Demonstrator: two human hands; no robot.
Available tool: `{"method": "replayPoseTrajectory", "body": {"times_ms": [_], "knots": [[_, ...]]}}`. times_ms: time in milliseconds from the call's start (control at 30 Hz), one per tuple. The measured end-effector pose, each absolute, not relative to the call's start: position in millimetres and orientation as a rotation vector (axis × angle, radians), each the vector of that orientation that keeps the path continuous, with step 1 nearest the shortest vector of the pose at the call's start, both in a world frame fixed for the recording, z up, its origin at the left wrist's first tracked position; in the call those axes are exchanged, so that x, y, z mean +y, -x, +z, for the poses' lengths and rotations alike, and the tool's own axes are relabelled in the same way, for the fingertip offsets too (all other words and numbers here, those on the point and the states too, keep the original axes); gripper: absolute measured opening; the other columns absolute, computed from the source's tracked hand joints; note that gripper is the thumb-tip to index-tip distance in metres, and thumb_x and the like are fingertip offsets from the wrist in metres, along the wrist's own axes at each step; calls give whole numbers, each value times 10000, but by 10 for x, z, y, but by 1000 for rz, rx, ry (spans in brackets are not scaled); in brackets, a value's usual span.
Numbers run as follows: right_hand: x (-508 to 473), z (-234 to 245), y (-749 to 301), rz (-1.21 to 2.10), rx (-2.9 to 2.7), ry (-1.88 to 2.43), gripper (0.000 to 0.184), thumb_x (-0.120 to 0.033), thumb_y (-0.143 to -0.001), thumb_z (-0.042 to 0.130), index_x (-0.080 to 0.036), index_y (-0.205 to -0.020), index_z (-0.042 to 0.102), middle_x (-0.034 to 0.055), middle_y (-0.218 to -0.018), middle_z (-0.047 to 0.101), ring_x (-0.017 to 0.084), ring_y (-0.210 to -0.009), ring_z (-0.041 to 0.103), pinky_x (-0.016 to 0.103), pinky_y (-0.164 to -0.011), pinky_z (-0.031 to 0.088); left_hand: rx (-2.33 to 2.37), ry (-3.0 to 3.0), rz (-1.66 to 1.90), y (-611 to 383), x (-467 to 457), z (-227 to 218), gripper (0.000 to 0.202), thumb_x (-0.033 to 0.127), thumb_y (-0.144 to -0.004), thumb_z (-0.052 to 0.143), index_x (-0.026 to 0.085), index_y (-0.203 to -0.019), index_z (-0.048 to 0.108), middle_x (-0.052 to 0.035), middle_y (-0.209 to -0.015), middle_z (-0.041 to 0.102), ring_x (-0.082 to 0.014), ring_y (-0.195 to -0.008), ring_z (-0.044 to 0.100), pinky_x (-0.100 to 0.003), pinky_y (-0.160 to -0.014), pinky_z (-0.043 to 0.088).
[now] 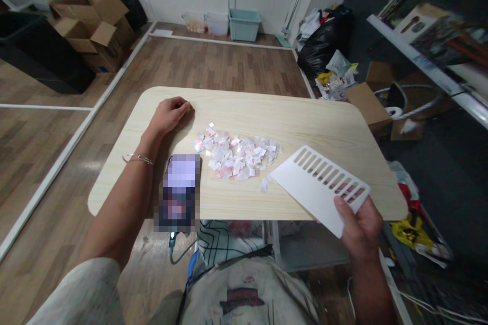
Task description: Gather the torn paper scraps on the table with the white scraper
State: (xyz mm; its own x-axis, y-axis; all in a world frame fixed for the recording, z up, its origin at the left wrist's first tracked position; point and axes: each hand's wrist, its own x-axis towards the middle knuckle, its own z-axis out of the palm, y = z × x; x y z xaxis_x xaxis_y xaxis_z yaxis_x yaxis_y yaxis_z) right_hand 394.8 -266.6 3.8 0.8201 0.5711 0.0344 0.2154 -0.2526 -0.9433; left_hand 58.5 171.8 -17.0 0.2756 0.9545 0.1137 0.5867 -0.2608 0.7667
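My right hand [358, 226] grips the near corner of a flat white plastic board with a row of slots [318, 183], held low over the right side of the light wooden table [305, 117]. Its far corner points at a heap of several small white and pink paper scraps [236, 155] in the table's middle. My left hand [170, 114] rests on the table's left side, fingers curled into a loose fist with nothing in them; a thin bracelet circles the wrist. A phone [179, 190], blurred out, lies at the near edge beside my left forearm.
Open cardboard boxes [91, 25] stand at the far left on the wood floor. A teal bin [244, 24] and clear tubs sit by the back wall. Black rubbish bags [324, 40], boxes and clutter crowd the right, under a shelf [430, 66]. A cable hangs below the phone.
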Motion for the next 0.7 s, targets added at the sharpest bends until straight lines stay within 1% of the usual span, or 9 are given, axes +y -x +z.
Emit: {"method": "replayPoseTrajectory", "body": {"times_ms": [100, 233, 300, 367, 433, 500, 567, 633, 700], "knots": [[-2690, 39, -3980, 420, -490, 1839, 632, -695, -777, 996, -240, -1173, 809, 102, -1015, 886, 320, -780, 825, 464, -687, 711, 1384, -1940, 771, -590, 1715, -171, 200, 368, -971, 691, 201, -895, 770, -51, -737, 674, -218, -735, 554, -377, -746, 442], [-2738, 34, -3976, 507, -463, 1825, 695, -681, -777, 1021, -237, -1265, 802, 135, -1099, 902, 358, -817, 863, 502, -691, 736, 1383, -1953, 771, -595, 1715, -171, 187, 355, -964, 675, 200, -909, 763, -49, -767, 661, -215, -760, 542, -377, -781, 453], [-2767, 39, -3978, 497, -453, 1838, 699, -691, -757, 1035, -243, -1236, 795, 116, -1044, 897, 343, -759, 851, 483, -639, 729, 1382, -1961, 767, -594, 1715, -173, 195, 365, -967, 669, 203, -918, 767, -49, -773, 664, -217, -769, 544, -372, -777, 449], [-2800, 58, -3996, 483, -432, 1854, 715, -722, -736, 1039, -248, -1206, 783, 82, -950, 880, 305, -634, 804, 462, -566, 708, 1380, -1959, 769, -591, 1715, -175, 197, 375, -966, 672, 208, -914, 764, -46, -759, 662, -217, -765, 545, -371, -766, 440], [-2840, 88, -4029, 451, -410, 1854, 747, -736, -716, 1045, -246, -1212, 778, 65, -921, 876, 285, -569, 773, 461, -535, 702, 1374, -1952, 776, -590, 1715, -177, 196, 379, -963, 677, 210, -904, 758, -42, -748, 655, -213, -753, 545, -374, -763, 438], [-2880, 118, -4068, 427, -399, 1858, 760, -702, -713, 1065, -242, -1249, 783, 68, -948, 890, 301, -593, 798, 476, -560, 723, 1374, -1943, 775, -590, 1717, -179, 194, 374, -962, 677, 209, -903, 757, -40, -752, 655, -209, -745, 546, -376, -764, 439], [-2906, 135, -4097, 416, -399, 1858, 749, -662, -746, 1069, -253, -1306, 788, 79, -993, 906, 337, -678, 848, 490, -603, 747, 1378, -1936, 766, -591, 1721, -182, 196, 374, -969, 676, 208, -905, 759, -42, -752, 656, -210, -741, 546, -377, -757, 434], [-2907, 136, -4104, 419, -404, 1841, 743, -660, -784, 1053, -263, -1351, 784, 94, -1025, 914, 368, -755, 880, 500, -631, 762, 1384, -1935, 758, -591, 1726, -185, 197, 378, -971, 682, 211, -900, 758, -46, -743, 655, -217, -740, 546, -382, -749, 427], [-2891, 123, -4099, 435, -411, 1831, 753, -680, -785, 1041, -255, -1351, 786, 99, -1032, 914, 366, -747, 879, 501, -622, 761, 1387, -1936, 762, -588, 1732, -188, 191, 381, -966, 692, 215, -891, 753, -50, -737, 654, -222, -737, 544, -391, -747, 424]]}}
